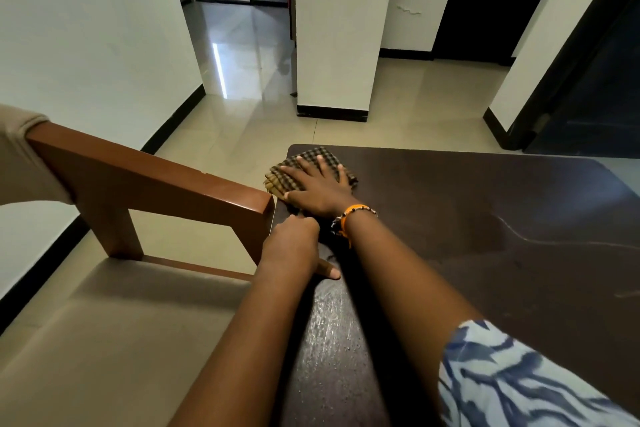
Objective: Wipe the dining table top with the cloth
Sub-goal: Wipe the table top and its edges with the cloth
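A folded brown checked cloth [294, 166] lies on the far left corner of the dark brown dining table top [485, 236]. My right hand [320, 189] presses flat on the cloth with fingers spread; an orange and beaded bracelet circles its wrist. My left hand [294, 246] grips the table's left edge just behind it, fingers curled over the rim and thumb resting on the top.
A wooden chair [156, 180] with a beige padded seat stands pushed against the table's left side, a beige garment hanging on its far post. Tiled floor, a white pillar [336, 45] and dark doorways lie beyond the table.
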### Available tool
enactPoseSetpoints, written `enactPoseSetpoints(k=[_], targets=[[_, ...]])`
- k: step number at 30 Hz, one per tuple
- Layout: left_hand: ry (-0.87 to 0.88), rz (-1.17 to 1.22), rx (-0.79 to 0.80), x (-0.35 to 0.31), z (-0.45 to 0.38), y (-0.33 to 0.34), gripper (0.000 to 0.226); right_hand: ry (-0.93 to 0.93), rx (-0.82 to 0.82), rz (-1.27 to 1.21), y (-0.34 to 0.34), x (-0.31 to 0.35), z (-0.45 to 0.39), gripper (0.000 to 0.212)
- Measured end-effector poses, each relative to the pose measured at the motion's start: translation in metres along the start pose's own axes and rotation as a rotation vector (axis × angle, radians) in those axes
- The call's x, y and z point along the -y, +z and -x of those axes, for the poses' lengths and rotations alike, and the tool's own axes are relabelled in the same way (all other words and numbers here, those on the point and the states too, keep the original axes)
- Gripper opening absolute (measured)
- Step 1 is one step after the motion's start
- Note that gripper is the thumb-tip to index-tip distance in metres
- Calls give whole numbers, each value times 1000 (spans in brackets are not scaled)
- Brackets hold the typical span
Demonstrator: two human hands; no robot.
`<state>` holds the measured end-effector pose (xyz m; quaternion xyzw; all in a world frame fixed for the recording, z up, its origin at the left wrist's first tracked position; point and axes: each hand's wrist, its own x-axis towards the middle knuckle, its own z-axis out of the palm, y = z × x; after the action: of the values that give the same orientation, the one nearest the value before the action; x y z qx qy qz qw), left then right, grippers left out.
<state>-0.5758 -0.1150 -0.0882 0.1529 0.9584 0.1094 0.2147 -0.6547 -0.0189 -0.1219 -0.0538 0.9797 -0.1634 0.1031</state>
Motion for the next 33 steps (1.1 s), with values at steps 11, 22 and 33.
enactPoseSetpoints(k=[11,22,33], targets=[[46,-18,12,-1,4,-2,106,465,-196,15,-48,-172,93,58],[18,-53,32,-3,0,-2,102,398,-190,-9,-22,-87,68,55],[-3,11,-31,-79,-2,2,76,43,-104,-15,-16,-88,67,54]])
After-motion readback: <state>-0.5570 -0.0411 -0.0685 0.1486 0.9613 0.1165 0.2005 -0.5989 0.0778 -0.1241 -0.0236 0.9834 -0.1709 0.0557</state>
